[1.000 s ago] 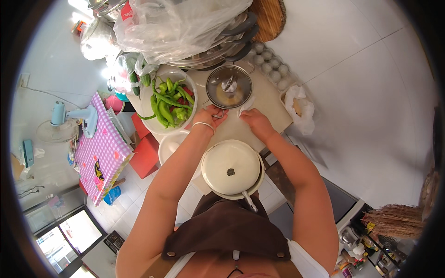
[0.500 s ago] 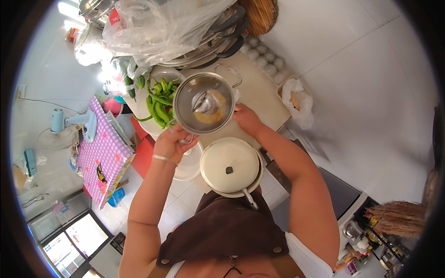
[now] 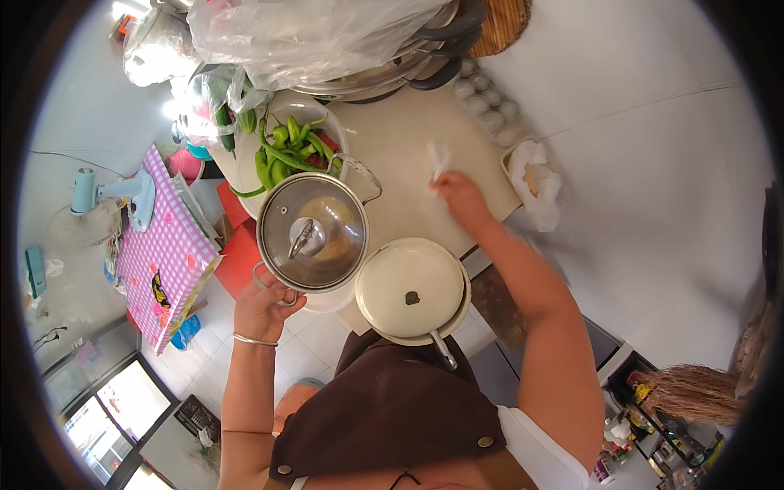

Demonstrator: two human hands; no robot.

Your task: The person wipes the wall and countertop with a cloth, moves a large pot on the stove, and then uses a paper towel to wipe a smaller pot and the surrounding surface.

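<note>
the step seems to be wiping the desk [image 3: 392,139], with the right hand [image 3: 463,202] pinching white tissue [image 3: 439,159] and the left hand [image 3: 265,312], fingers closed, holding the lidded pot [image 3: 313,233] by the desk's left edge, which calls for keeping it level.

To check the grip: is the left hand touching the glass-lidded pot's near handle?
Touching: the head view shows the left hand gripping the pot by its near loop handle.

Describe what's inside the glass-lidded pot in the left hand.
Through the glass lid, a yellowish patch shows inside the pot; what it is, I cannot tell. The lid's central knob covers part of the view, so whatever lies beneath it stays hidden.
</note>
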